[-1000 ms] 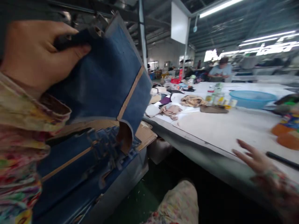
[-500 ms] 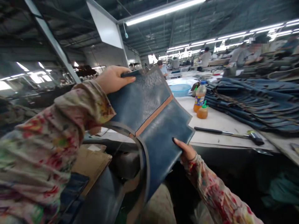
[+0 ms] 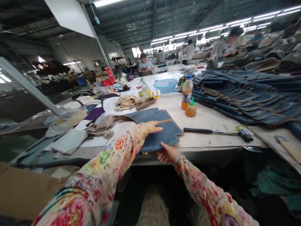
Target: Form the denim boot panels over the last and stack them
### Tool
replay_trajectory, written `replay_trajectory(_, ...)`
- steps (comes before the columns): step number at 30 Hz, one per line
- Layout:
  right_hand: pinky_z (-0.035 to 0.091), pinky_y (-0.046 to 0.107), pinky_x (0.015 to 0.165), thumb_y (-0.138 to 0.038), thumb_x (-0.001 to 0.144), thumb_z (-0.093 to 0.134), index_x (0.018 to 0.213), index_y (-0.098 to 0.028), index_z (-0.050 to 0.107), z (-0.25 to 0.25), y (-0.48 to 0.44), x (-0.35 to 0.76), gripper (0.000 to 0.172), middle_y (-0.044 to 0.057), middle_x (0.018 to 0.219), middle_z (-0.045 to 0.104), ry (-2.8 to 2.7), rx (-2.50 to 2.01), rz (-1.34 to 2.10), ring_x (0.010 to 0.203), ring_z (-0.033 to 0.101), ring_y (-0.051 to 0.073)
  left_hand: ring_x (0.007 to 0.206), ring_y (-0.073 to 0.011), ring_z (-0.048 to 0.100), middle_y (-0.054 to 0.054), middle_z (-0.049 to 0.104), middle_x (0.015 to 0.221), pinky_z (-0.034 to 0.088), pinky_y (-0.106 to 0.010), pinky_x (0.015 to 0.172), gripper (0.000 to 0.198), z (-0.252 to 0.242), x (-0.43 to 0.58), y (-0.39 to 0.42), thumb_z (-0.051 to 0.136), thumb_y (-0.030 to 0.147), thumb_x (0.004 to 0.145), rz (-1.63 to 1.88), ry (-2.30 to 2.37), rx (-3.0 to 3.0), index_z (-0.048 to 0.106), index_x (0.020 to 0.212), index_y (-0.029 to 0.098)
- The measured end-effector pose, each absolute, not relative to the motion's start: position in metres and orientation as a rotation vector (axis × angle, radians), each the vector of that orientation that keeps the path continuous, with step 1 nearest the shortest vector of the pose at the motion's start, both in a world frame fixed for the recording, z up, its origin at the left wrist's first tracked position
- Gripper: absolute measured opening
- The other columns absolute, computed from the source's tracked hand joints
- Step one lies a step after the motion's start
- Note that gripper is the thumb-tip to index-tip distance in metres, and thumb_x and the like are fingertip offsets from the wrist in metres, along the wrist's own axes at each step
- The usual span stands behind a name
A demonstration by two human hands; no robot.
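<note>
Two floral-sleeved arms [image 3: 105, 160] stretch forward over a dark blue leather panel [image 3: 162, 135], which lies flat at the near edge of a long worktable [image 3: 207, 119]. A tan strip [image 3: 164, 121] crosses the panel. The left arm comes in from the lower left, with the left hand [image 3: 154, 126] open and palm down, its fingers resting on the panel's upper part. The right arm angles in from the lower right, with the right hand [image 3: 167, 153] at the panel's near edge, fingers touching it; whether that hand grips the edge cannot be told.

Right of the panel lies a hammer [image 3: 225, 132], and beyond it stand an orange-filled plastic bottle [image 3: 187, 96] and a small squeeze bottle [image 3: 190, 110]. A tall stack of similar blue panels [image 3: 244, 97] is piled farther right. Left of the panel are a crumpled beige cloth [image 3: 125, 103] and a purple sheet [image 3: 95, 113]. A blue plastic basin [image 3: 166, 85] sits beyond the panel, and a co-worker in a pale blue shirt [image 3: 145, 65] is seated well past it, at the table's far end.
</note>
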State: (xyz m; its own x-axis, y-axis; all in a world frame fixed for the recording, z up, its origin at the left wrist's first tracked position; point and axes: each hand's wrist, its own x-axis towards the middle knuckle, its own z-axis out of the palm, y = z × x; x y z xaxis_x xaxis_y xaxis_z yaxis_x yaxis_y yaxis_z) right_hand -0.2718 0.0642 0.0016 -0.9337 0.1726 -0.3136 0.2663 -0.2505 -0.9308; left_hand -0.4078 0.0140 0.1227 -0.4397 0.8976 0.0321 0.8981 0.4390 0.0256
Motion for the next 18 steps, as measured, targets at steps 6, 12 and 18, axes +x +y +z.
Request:
replay_trajectory(6,0.051,0.032,0.072,-0.052,0.082,0.037,0.081,-0.015,0.06,0.021,0.095,-0.272,0.044,0.009,0.087,0.064,2.502,0.354,-2.167,0.08,0.061,0.018,0.114,-0.0156,0.05,-0.006,0.05,0.128,0.039,-0.021,0.095,0.062,0.106,-0.367,-0.027,0.049,0.052,0.078,-0.122,-2.736,-2.067,0.04,0.129,0.016)
replay_trajectory(12,0.033,0.036,0.101,-0.034,0.08,0.046,0.107,-0.015,0.06,0.012,0.098,-0.281,0.036,0.011,0.117,0.055,3.161,0.068,-1.57,0.11,0.048,0.021,0.096,-0.0195,0.06,-0.007,0.063,0.108,0.045,-0.029,0.083,0.035,0.111,-0.387,-0.047,0.038,0.029,0.087,-0.124,-2.864,-1.282,0.051,0.119,0.021)
replay_trajectory(18,0.034,0.036,0.099,-0.037,0.084,0.041,0.107,-0.015,0.061,-0.003,0.095,-0.285,0.038,0.01,0.118,0.054,3.343,0.133,-1.143,0.109,0.048,0.021,0.091,-0.0246,0.058,-0.008,0.064,0.099,0.043,-0.036,0.078,0.038,0.179,-0.409,-0.084,0.034,0.029,0.089,0.02,-2.612,-1.051,0.048,0.123,0.023)
